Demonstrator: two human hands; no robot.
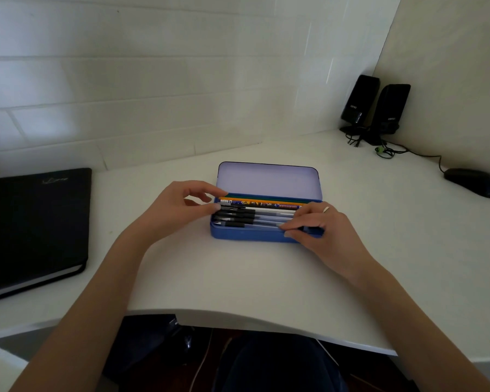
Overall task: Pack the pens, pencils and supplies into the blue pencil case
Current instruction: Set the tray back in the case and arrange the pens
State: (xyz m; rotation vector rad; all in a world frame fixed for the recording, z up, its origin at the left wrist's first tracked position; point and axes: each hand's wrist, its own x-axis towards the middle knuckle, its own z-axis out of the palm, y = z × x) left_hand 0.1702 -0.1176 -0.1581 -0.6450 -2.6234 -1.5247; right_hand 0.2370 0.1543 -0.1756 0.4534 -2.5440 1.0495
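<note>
The left hand [181, 206] is held at the left end of the blue pencil case [255, 236], with its fingers loosely curved and its fingertips laid on the black ends of the pens [246, 217]; nothing is seen to be gripped, only touched. The right hand [320, 227] is placed at the right end of the case, with straight fingers pressed on the other ends of the same pens and reaching over the front wall, and a ring is worn on one finger. The case lies open in the middle of the white desk [210, 273], its pale lid [269, 181] leaned back behind the tray. Inside the case, the pens are laid in the front part, and the coloured pencils [260, 201] are laid side by side behind them, against the hinge side. No loose supplies are seen around the case. It is judged that the packing is almost finished and that the contents are now being levelled. For the next move, both hands must be lifted from the tray, nothing may stand above the rim, and the lid must be folded forward. A black notebook [34, 222] lies well to the left of the case; two speakers [376, 108] and a mouse [473, 182] stand far to its right.
</note>
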